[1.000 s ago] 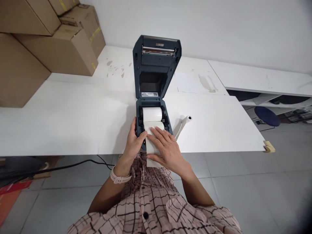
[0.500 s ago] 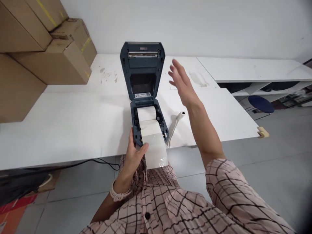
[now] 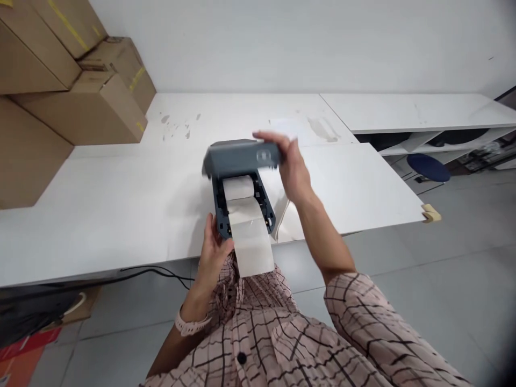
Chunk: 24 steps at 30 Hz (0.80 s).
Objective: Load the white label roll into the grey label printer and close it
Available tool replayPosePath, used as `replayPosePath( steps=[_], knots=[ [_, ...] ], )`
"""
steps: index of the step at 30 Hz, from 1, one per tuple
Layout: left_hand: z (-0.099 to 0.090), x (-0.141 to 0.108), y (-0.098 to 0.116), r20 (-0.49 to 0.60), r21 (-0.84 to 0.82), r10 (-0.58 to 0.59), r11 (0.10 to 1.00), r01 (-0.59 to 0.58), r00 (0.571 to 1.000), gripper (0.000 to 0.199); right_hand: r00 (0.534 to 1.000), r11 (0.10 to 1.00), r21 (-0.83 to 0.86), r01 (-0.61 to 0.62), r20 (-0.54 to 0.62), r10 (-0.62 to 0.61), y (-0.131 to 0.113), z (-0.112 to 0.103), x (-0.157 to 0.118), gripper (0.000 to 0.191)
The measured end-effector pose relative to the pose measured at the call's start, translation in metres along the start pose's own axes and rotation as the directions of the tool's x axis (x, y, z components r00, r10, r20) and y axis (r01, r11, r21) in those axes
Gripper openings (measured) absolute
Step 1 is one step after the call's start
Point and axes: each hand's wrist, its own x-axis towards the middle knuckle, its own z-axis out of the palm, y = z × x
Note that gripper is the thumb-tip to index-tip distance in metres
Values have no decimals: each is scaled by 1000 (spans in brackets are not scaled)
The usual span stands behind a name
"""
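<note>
A dark blue-grey label printer (image 3: 266, 207) stands near the table's front edge, its lid (image 3: 242, 157) partly lowered and blurred by motion. Inside lies a white label roll (image 3: 238, 188), and its strip (image 3: 253, 247) runs out over the front and hangs past the table edge. My left hand (image 3: 214, 252) is at the printer's front left corner, thumb beside the strip, fingers along the side. My right hand (image 3: 293, 166) holds the right end of the lid, fingers over its top.
Cardboard boxes (image 3: 80, 110) are stacked at the left. A white strip of backing paper (image 3: 288, 220) lies right of the printer, partly behind my right hand. Black cables (image 3: 149, 269) run below the table's front edge. A blue stool (image 3: 428, 167) stands at the far right.
The printer lid has swung from upright down towards the front. My right hand has moved left and down and taken hold of the lid. My left hand stays at the front left corner.
</note>
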Motion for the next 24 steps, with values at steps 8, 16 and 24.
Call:
replayPosePath(
  steps=[8, 16, 24],
  knots=[
    [6, 24, 23, -167, -75, 27, 996, -40, 986, 110, 949, 933, 271, -237, -141, 282, 41, 33, -101, 75],
    [12, 33, 28, -69, -77, 46, 996, -51, 997, 88, 790, 704, 489, -515, -47, 611, 52, 39, -113, 103],
    [10, 40, 22, -111, -12, 167, 986, -169, 980, 84, 823, 784, 413, -464, -125, 554, 56, 43, -114, 98]
  ],
)
